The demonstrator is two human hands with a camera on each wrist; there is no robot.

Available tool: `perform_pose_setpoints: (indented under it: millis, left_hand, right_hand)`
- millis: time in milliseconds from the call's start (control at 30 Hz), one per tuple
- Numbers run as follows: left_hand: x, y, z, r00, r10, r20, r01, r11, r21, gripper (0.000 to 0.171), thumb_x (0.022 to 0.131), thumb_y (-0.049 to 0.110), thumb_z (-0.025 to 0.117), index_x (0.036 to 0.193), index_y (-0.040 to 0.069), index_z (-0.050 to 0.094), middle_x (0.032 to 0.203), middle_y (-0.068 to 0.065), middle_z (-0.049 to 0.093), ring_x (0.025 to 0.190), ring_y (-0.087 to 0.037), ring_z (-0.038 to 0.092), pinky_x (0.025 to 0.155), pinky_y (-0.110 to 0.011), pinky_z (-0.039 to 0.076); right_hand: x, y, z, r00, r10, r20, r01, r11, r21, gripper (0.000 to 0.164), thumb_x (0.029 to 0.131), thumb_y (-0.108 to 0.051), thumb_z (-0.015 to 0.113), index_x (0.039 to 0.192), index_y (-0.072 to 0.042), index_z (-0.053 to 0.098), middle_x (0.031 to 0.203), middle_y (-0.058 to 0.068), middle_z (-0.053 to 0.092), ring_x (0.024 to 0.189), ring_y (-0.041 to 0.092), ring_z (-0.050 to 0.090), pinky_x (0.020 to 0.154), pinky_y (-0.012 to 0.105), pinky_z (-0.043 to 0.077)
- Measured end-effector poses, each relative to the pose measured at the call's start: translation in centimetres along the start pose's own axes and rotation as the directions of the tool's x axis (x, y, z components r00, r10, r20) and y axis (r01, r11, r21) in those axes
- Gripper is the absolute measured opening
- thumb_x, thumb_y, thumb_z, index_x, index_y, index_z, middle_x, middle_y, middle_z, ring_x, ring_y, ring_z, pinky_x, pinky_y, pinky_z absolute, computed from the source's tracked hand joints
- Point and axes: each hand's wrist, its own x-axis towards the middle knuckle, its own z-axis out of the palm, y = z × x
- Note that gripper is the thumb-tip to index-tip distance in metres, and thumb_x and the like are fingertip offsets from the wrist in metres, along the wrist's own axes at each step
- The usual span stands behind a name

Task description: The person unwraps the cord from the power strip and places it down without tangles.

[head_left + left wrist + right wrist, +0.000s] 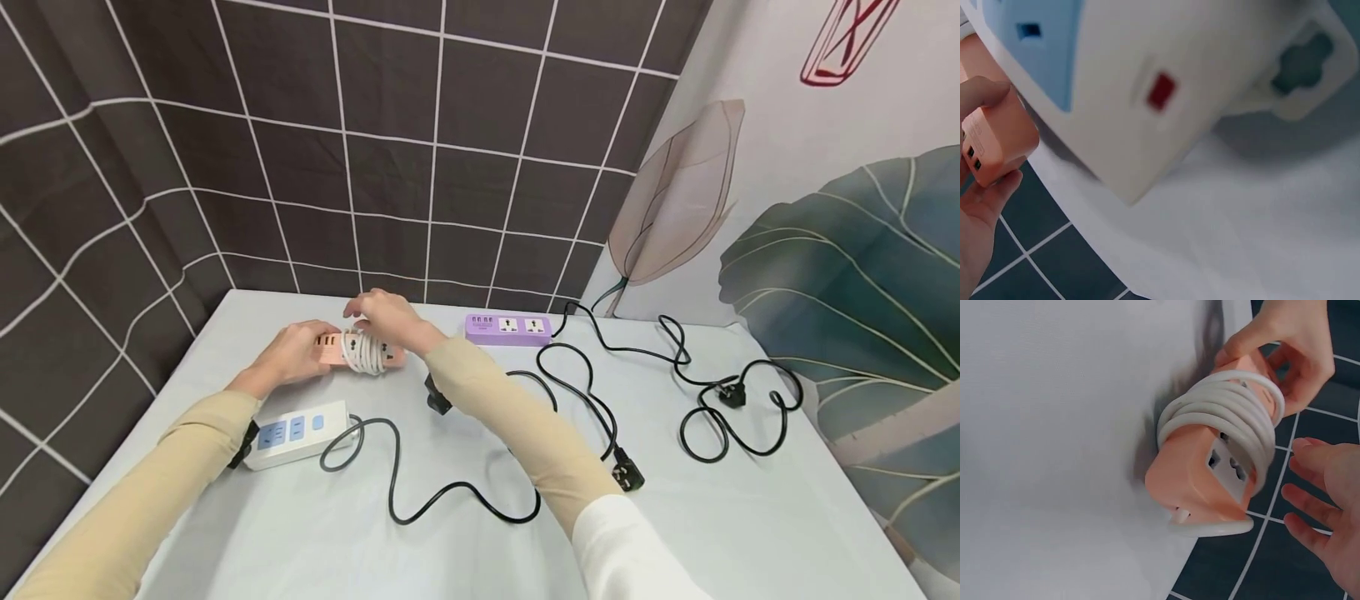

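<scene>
My left hand grips one end of a peach-coloured power strip, thumb and fingers on opposite sides of it. A white cord is wound several times around the strip's middle. In the left wrist view, USB ports show on the strip's held end. My right hand hovers by the wound cord, its fingers loosely bent and apart from the strip in the right wrist view. Nearer, below the left hand, lies a white power strip with blue sockets; it fills much of the left wrist view.
A purple power strip lies at the table's back edge, its black cord running right to a plug. Another black plug lies near the middle. A grey cord curves from the white strip. Dark gridded cloth hangs behind.
</scene>
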Motion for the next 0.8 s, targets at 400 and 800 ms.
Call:
perform_pose_setpoints:
  millis: [400, 800]
  left_hand:
    - [-0.3, -0.2, 0.3, 0.999, 0.035, -0.031, -0.035, 0.999, 0.005, 0.052, 0.068, 0.003, 0.073, 0.118, -0.003, 0.062, 0.120, -0.024, 0.063, 0.106, -0.038, 0.060, 0.092, -0.052, 0.046]
    - [0.1, -0.3, 0.2, 1.000, -0.011, -0.008, 0.011, 1.000, -0.011, 0.051, 0.067, 0.003, 0.074, 0.117, -0.001, 0.063, 0.115, -0.021, 0.066, 0.098, -0.032, 0.061, 0.088, -0.049, 0.047]
  right_hand:
    - [1.2, 0.0, 1.9, 0.989, 0.046, 0.140, -0.065, 0.988, 0.138, 0.034, 0.102, -0.015, 0.044, 0.133, -0.020, 0.058, 0.138, -0.003, 0.057, 0.129, 0.013, 0.048, 0.106, 0.026, 0.039]
    - [1.2, 1.0, 1.9, 0.984, -0.016, 0.176, -0.014, 0.986, 0.165, 0.029, 0.105, -0.023, 0.035, 0.124, -0.019, 0.056, 0.119, -0.002, 0.062, 0.107, 0.012, 0.053, 0.097, 0.026, 0.041]
